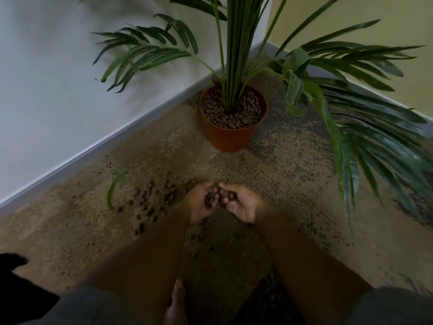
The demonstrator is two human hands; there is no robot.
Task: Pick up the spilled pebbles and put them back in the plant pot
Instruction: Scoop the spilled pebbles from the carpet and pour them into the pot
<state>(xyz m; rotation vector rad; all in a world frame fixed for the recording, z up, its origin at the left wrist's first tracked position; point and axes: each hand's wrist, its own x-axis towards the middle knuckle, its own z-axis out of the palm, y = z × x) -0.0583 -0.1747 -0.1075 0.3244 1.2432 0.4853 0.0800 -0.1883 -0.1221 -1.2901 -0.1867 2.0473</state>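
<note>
An orange plant pot [230, 138] stands in the room's corner, filled with brown pebbles around a palm's green stems. Spilled pebbles [150, 202] lie scattered on the carpet to the left of my hands, and a few more sit below them near my arms. My left hand [201, 205] is cupped palm up with several pebbles in it. My right hand [241, 204] is cupped beside it, fingertips nearly touching, and also holds pebbles. Both hands hover just above the carpet, well short of the pot.
A fallen green leaf [114, 186] lies on the carpet left of the spill. Long palm fronds [365, 137] hang low to the right. A white wall with a grey skirting board [93, 148] runs along the left; a yellow wall meets it behind the pot.
</note>
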